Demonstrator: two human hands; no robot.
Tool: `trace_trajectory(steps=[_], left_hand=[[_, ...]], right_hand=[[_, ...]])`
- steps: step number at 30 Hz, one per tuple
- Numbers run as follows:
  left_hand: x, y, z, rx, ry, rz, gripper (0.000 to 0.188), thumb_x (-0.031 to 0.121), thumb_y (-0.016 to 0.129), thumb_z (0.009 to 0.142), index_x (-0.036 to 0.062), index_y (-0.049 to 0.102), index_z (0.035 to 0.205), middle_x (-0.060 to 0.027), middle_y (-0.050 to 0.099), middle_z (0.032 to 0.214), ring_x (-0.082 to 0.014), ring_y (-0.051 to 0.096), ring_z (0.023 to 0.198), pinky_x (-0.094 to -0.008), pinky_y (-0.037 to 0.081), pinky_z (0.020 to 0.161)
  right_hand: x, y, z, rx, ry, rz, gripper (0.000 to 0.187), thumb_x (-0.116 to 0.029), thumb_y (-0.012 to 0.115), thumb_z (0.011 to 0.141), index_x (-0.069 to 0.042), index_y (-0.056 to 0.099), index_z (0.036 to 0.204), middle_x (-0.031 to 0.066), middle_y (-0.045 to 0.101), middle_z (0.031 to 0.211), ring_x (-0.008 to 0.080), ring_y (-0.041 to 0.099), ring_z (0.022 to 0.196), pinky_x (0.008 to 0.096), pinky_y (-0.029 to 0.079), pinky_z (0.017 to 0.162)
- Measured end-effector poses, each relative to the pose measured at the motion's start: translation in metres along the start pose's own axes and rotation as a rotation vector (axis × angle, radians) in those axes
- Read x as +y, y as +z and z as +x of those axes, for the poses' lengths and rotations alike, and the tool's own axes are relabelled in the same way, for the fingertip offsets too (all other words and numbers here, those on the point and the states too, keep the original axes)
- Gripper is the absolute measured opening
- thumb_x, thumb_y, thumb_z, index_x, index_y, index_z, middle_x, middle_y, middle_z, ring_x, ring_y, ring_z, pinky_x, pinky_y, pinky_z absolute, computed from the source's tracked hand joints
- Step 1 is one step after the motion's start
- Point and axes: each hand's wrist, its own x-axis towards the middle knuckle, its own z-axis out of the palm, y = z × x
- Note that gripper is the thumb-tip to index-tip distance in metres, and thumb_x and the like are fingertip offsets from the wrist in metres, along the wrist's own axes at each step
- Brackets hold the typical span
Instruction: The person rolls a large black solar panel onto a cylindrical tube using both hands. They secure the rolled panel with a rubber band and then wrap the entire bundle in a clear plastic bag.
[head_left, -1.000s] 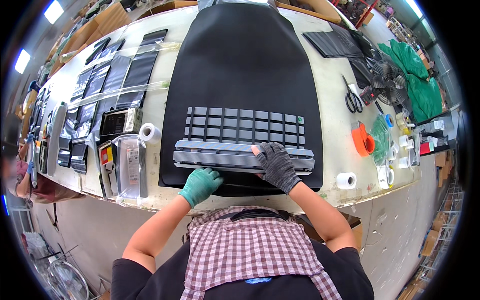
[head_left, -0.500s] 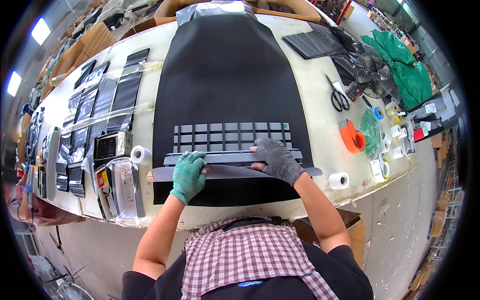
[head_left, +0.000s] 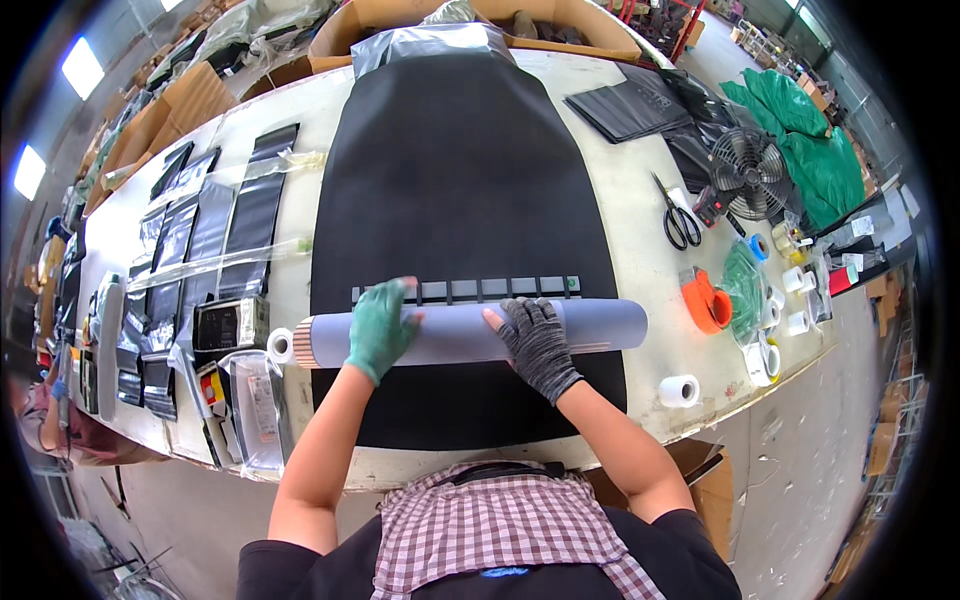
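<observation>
A thick lilac-grey roll lies across a long black sheet on the table. Its left end shows tan and dark layered edges. Beyond the roll, one row of small grey blocks shows; anything under the roll is hidden. My left hand, in a green glove, rests on the roll's left part with its fingers reaching over the top, slightly blurred. On the middle of the roll lies my right hand, in a dark grey glove, its fingers spread and thumb pointing left.
White rolls, scissors, an orange tape dispenser and a fan sit on the right. Flat black packages and a clear plastic bin lie left. A cardboard box stands at the far edge.
The slatted lilac-grey piece is now a thick roll, farther over the block rows, so only one row shows. Both hands have moved from its near part onto the top of the roll.
</observation>
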Motion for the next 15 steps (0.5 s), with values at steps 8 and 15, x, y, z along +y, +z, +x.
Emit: trace_trajectory(steps=[8,15], left_hand=[[-0.003,-0.027,0.008,-0.604,0.001,0.371,0.098,0.047,0.09,0.05,0.0198,0.049,0.134,-0.0082,0.057,0.117,-0.0288,0.054,0.115,-0.0444,0.038,0.103],[-0.051,-0.013,0.09,-1.056,-0.073,0.025,0.086,0.048,0.087,0.057,0.0148,0.054,0.129,-0.0103,0.063,0.113,-0.0332,0.059,0.112,-0.0401,0.047,0.095]], right_hand=[[0.029,-0.041,0.068,-0.515,-0.006,0.158,0.085,-0.023,0.086,0.057,-0.013,0.049,0.133,0.0154,0.06,0.117,0.0335,0.06,0.108,0.0387,0.049,0.095],[0.092,-0.01,0.128,-0.882,-0.033,0.449,0.098,-0.042,0.091,0.051,-0.008,0.049,0.133,0.0164,0.059,0.12,0.0341,0.057,0.114,0.0416,0.046,0.098]])
